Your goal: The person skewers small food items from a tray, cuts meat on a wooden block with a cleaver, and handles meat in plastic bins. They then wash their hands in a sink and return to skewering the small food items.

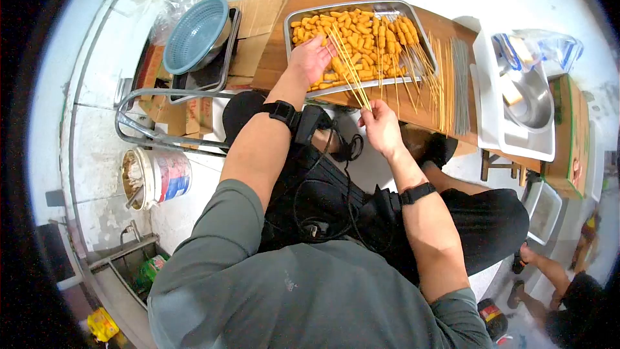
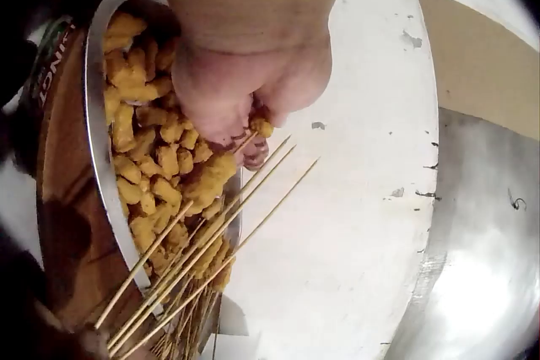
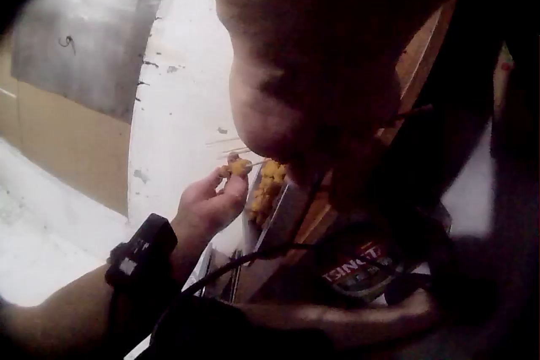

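My right hand point(image 1: 382, 128) pinches the lower ends of several thin bamboo sticks point(image 1: 351, 68), which fan up toward the tray. My left hand point(image 1: 311, 59) is at the tray's near left part, and in the left wrist view its fingers hold a yellow piece point(image 2: 262, 128) at the tip of one stick. The metal tray point(image 1: 289, 33) holds many yellow-orange pieces point(image 1: 352, 29). Loaded skewers point(image 1: 390, 37) lie at its right side, their bare ends over the near rim. In the right wrist view the left hand point(image 3: 213, 204) pinches the piece point(image 3: 240, 167); the right hand's fingertips are in shadow.
Bare sticks point(image 1: 444, 84) and grey sticks point(image 1: 460, 87) lie right of the tray on the wooden table point(image 1: 274, 58). Further right stands a white bin point(image 1: 489, 103) with a metal bowl point(image 1: 535, 105). A blue basket point(image 1: 196, 35), a metal-framed chair point(image 1: 139, 95) and a bucket point(image 1: 169, 174) are at left.
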The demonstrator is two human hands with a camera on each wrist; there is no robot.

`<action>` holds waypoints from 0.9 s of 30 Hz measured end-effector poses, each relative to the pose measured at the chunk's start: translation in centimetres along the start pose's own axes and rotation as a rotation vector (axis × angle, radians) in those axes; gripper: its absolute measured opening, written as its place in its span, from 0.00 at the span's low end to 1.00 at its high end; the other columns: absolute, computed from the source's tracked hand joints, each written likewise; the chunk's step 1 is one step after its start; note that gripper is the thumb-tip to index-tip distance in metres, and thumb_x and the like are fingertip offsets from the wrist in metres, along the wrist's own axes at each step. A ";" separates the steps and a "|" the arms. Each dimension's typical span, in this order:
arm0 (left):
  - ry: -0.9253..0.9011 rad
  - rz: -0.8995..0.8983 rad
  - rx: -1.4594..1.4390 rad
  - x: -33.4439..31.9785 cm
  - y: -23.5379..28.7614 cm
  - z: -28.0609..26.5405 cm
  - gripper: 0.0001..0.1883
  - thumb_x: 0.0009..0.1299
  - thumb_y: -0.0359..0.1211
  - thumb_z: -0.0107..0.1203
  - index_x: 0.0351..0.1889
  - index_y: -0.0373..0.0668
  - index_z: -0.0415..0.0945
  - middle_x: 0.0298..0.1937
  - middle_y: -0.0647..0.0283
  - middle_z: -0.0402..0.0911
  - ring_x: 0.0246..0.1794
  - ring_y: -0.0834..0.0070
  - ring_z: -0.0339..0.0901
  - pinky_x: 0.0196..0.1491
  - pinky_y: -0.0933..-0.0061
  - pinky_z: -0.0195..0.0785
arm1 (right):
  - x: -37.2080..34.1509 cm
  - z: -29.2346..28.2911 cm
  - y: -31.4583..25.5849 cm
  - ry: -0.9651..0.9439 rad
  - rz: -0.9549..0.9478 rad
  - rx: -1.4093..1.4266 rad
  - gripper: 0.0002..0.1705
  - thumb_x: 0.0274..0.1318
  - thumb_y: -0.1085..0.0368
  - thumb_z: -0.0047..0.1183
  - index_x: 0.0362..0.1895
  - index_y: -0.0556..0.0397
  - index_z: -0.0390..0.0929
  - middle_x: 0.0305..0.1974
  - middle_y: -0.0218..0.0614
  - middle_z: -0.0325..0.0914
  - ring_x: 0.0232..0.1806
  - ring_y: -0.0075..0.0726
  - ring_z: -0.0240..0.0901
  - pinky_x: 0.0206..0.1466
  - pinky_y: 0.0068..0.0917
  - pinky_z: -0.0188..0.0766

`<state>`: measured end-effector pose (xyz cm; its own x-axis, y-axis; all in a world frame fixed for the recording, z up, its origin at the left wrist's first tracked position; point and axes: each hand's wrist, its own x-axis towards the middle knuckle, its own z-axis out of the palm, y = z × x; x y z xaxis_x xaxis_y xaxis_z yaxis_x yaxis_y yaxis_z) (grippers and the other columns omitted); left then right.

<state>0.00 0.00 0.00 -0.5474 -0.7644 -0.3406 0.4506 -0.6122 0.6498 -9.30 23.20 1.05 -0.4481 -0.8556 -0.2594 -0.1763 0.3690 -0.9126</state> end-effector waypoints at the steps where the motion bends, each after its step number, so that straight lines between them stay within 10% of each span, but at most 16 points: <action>1: -0.062 0.008 0.048 -0.1 -0.1 0.1 0.14 0.73 0.37 0.49 0.51 0.41 0.66 0.49 0.61 0.76 0.50 0.66 0.73 0.55 0.64 0.67 | 0.1 0.1 0.1 0.011 -0.004 0.014 0.10 0.63 0.62 0.47 0.35 0.56 0.71 0.24 0.31 0.78 0.24 0.25 0.70 0.32 0.24 0.67; 5: -0.172 -0.043 0.184 -1.0 -0.8 0.5 0.09 0.74 0.35 0.45 0.48 0.43 0.69 0.46 0.63 0.77 0.43 0.70 0.75 0.45 0.69 0.68 | 0.5 0.3 0.6 0.031 0.008 0.054 0.09 0.62 0.64 0.47 0.35 0.58 0.72 0.23 0.30 0.76 0.23 0.25 0.68 0.30 0.24 0.67; 8: -0.406 -0.085 0.120 1.1 -1.4 -4.9 0.10 0.71 0.34 0.48 0.48 0.43 0.71 0.47 0.62 0.77 0.43 0.69 0.75 0.45 0.67 0.67 | 1.6 1.7 1.4 0.076 -0.028 0.013 0.10 0.59 0.63 0.46 0.38 0.58 0.73 0.31 0.51 0.78 0.35 0.51 0.76 0.40 0.45 0.72; 9: -0.168 -0.052 0.126 -3.0 -1.1 0.8 0.12 0.70 0.33 0.47 0.50 0.43 0.72 0.47 0.61 0.77 0.45 0.68 0.75 0.47 0.64 0.69 | 1.6 1.6 1.3 0.104 -0.074 -0.060 0.10 0.56 0.64 0.47 0.36 0.58 0.74 0.34 0.54 0.77 0.37 0.56 0.75 0.41 0.47 0.72; 10: -0.360 0.333 0.910 -1.3 -1.8 -1.8 0.14 0.69 0.31 0.48 0.53 0.43 0.72 0.48 0.60 0.76 0.49 0.68 0.75 0.50 0.63 0.70 | 2.2 1.8 2.2 0.082 -0.082 -0.123 0.10 0.61 0.62 0.47 0.38 0.56 0.73 0.27 0.42 0.78 0.32 0.40 0.77 0.38 0.40 0.73; 14: -0.125 -0.120 0.180 -3.6 -2.3 2.8 0.15 0.74 0.33 0.47 0.55 0.38 0.67 0.51 0.59 0.74 0.51 0.67 0.73 0.53 0.62 0.68 | 0.6 0.1 -1.9 0.089 0.038 0.166 0.11 0.59 0.62 0.48 0.34 0.58 0.74 0.23 0.41 0.79 0.30 0.43 0.78 0.38 0.37 0.72; 19: -0.075 -0.087 0.383 -1.8 -3.3 1.7 0.16 0.76 0.37 0.45 0.56 0.36 0.67 0.53 0.58 0.74 0.53 0.67 0.72 0.54 0.63 0.66 | 1.6 -1.4 -1.9 0.114 0.013 0.148 0.10 0.58 0.64 0.47 0.34 0.59 0.74 0.24 0.43 0.79 0.31 0.46 0.79 0.39 0.38 0.73; 21: 0.036 0.083 1.241 -0.7 -3.1 1.1 0.18 0.75 0.39 0.45 0.56 0.35 0.68 0.54 0.58 0.75 0.54 0.67 0.72 0.55 0.64 0.66 | 2.2 -2.1 -1.8 0.276 -0.057 -0.059 0.10 0.59 0.64 0.46 0.36 0.59 0.74 0.26 0.47 0.79 0.35 0.53 0.78 0.41 0.43 0.73; 23: 0.063 0.207 1.508 -1.7 -3.0 1.0 0.22 0.73 0.41 0.48 0.58 0.35 0.68 0.55 0.55 0.75 0.55 0.64 0.72 0.57 0.65 0.65 | 3.1 -3.4 -1.9 0.313 -0.052 -0.046 0.13 0.58 0.61 0.47 0.40 0.59 0.73 0.35 0.60 0.77 0.42 0.67 0.73 0.46 0.54 0.68; 25: -0.186 0.303 2.262 -2.3 -3.0 0.7 0.26 0.69 0.42 0.53 0.60 0.36 0.68 0.57 0.50 0.73 0.58 0.57 0.71 0.60 0.64 0.64 | 3.8 -5.1 -2.7 0.352 -0.011 -0.144 0.13 0.58 0.62 0.45 0.40 0.59 0.72 0.35 0.60 0.77 0.42 0.67 0.73 0.47 0.54 0.68; 27: -0.194 0.126 2.133 -1.6 -2.6 1.0 0.28 0.64 0.43 0.57 0.60 0.38 0.70 0.60 0.49 0.71 0.60 0.53 0.68 0.62 0.60 0.62 | 5.1 -6.4 -2.9 0.396 -0.022 -0.166 0.12 0.59 0.62 0.43 0.39 0.59 0.72 0.35 0.60 0.77 0.42 0.66 0.74 0.47 0.55 0.69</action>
<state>-0.99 3.04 -0.47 -0.6949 -0.6625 -0.2797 -0.7191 0.6359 0.2803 -16.68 20.09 4.42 -0.7386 -0.6706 -0.0693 -0.3141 0.4332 -0.8448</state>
